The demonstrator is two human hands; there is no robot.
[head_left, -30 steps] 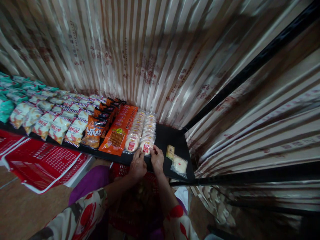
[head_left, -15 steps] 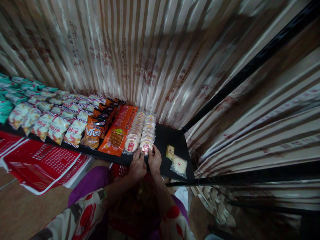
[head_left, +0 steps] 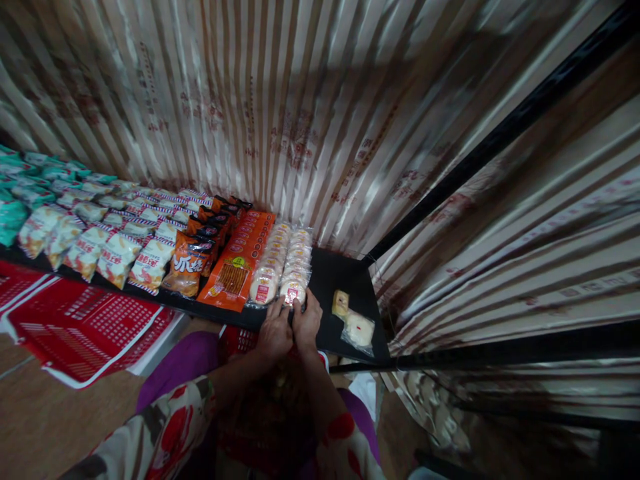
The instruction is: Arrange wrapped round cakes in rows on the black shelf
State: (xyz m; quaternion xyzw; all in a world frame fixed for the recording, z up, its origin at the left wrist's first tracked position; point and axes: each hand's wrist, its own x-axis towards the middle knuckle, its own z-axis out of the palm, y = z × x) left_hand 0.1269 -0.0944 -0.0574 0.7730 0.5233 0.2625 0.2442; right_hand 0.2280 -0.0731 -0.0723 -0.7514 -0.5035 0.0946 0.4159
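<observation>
Two rows of round white rice crackers in clear wrappers stand overlapped on a black shelf (head_left: 327, 277). At the front of the right row is a wrapped rice cracker (head_left: 293, 292) with a red label. My left hand (head_left: 276, 331) has its fingertips at the lower left edge of this cracker. My right hand (head_left: 307, 321) grips its lower right side, thumb near the label, so the cracker sits between both hands. The undersides of my fingers are hidden. Left of the rows lies a flat orange snack bag (head_left: 235, 267).
Orange-black snack bags (head_left: 187, 267), white snack bags (head_left: 150, 260) and green packets (head_left: 13, 210) line the shelf leftward. A small yellow packet (head_left: 341, 303) and a loose wrapped white cracker (head_left: 359, 330) lie right. Red baskets (head_left: 95, 327) sit below. A black pole (head_left: 450, 173) slants before the striped curtain (head_left: 280, 100).
My right hand has shifted slightly left and its thumb has moved down along the front cracker's edge. My left hand and the cracker rows stay nearly where they were.
</observation>
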